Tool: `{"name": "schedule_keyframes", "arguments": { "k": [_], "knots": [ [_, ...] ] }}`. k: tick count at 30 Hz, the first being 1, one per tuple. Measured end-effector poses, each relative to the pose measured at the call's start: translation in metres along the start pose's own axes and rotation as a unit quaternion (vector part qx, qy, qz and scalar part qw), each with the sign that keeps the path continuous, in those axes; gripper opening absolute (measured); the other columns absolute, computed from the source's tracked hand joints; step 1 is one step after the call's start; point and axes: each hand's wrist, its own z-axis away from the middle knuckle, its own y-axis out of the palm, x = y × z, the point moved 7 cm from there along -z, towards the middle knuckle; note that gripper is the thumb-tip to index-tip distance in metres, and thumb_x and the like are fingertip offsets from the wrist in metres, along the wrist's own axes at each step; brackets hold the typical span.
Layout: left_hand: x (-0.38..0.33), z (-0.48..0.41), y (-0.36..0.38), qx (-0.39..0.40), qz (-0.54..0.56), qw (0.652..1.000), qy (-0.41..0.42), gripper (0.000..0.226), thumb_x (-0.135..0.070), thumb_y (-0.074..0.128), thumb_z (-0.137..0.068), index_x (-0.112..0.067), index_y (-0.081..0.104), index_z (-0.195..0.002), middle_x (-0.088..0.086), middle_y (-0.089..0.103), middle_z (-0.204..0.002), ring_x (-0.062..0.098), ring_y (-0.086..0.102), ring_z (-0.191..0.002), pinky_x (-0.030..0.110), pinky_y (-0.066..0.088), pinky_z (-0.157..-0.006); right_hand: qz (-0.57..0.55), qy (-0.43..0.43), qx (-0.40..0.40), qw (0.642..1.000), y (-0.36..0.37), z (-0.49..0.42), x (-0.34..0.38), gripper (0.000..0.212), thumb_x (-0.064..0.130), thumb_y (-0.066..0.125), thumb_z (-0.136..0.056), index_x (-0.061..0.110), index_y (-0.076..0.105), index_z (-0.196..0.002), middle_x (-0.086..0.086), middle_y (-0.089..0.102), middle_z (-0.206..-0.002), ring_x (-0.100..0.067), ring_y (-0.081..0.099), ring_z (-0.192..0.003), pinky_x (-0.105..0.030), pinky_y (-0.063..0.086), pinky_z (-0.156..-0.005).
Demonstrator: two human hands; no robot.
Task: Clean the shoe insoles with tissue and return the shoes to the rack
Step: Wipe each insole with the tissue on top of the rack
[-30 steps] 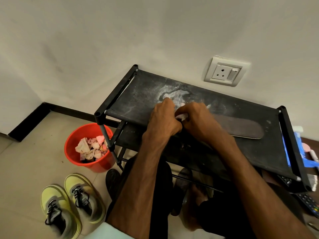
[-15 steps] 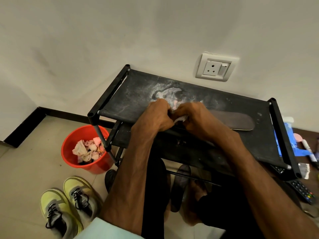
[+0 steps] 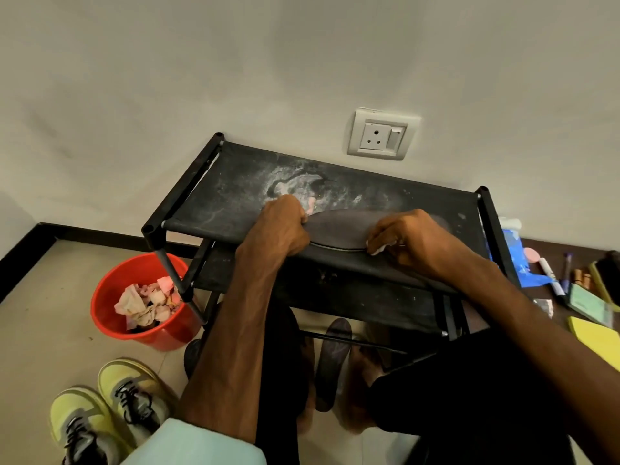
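Left hand (image 3: 281, 229) is curled round the left end of the dark insole (image 3: 335, 231), which is laid on the dusty top shelf of the rack (image 3: 228, 196); a white tissue (image 3: 378, 250) is pinched against it by the right hand (image 3: 412, 243). Print on the marker (image 3: 548, 273) at far right cannot be read.

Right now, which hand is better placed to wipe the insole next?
Probably the right hand: its fingers pinch the tissue against the insole, while the left hand grips the insole's end, steadying it.
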Motion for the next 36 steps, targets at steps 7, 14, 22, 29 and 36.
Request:
{"name": "schedule_keyframes", "arguments": {
  "k": [7, 14, 22, 29, 36],
  "knots": [
    [-0.003, 0.003, 0.001, -0.019, -0.013, 1.0, 0.003, 0.031, 0.005, 0.063, -0.087, -0.009, 0.075, -0.111, 0.011, 0.071, -0.115, 0.024, 0.065, -0.103, 0.028, 0.048, -0.089, 0.017, 0.102, -0.037, 0.994, -0.021, 0.04, -0.052, 0.046, -0.023, 0.068, -0.054, 0.01, 0.083, -0.082, -0.004, 0.078, -0.094, -0.017, 0.074, -0.084, -0.002, 0.045, -0.079],
    [-0.024, 0.011, 0.005, -0.108, -0.063, 0.992, 0.011, 0.021, -0.028, 0.07, -0.091, -0.01, 0.066, -0.102, 0.011, 0.063, -0.109, 0.032, 0.051, -0.118, 0.04, 0.046, -0.095, 0.04, 0.087, -0.068, 0.993, -0.004, 0.027, -0.03, 0.044, -0.013, 0.066, -0.06, 0.016, 0.083, -0.089, 0.0, 0.076, -0.095, -0.018, 0.072, -0.087, -0.033, 0.06, -0.081],
    [-0.065, 0.011, 0.048, -0.08, -0.108, 0.986, 0.101, 0.044, -0.041, 0.077, -0.086, -0.017, 0.066, -0.121, 0.006, 0.056, -0.133, 0.027, 0.041, -0.131, 0.04, 0.04, -0.108, 0.032, 0.125, -0.103, 0.986, -0.008, 0.046, -0.039, 0.042, -0.019, 0.067, -0.061, 0.009, 0.083, -0.088, -0.007, 0.077, -0.095, -0.023, 0.073, -0.086, -0.02, 0.049, -0.085],
    [-0.061, 0.01, 0.047, -0.072, -0.067, 0.99, 0.098, 0.042, -0.036, 0.081, -0.083, -0.017, 0.069, -0.119, 0.005, 0.056, -0.132, 0.028, 0.039, -0.136, 0.039, 0.033, -0.115, 0.007, 0.29, -0.159, 0.944, -0.03, 0.083, -0.077, 0.037, -0.015, 0.065, -0.071, 0.011, 0.084, -0.089, -0.007, 0.078, -0.097, -0.027, 0.072, -0.092, -0.034, 0.056, -0.093],
    [-0.061, 0.013, 0.045, -0.07, -0.053, 0.992, 0.091, 0.043, -0.034, 0.082, -0.083, -0.018, 0.07, -0.122, 0.006, 0.055, -0.135, 0.028, 0.037, -0.137, 0.038, 0.036, -0.112, -0.005, 0.385, -0.165, 0.908, -0.04, 0.091, -0.091, 0.029, -0.012, 0.064, -0.085, 0.004, 0.081, -0.102, -0.014, 0.077, -0.105, -0.025, 0.069, -0.094, -0.017, 0.044, -0.086]
  ]
}}
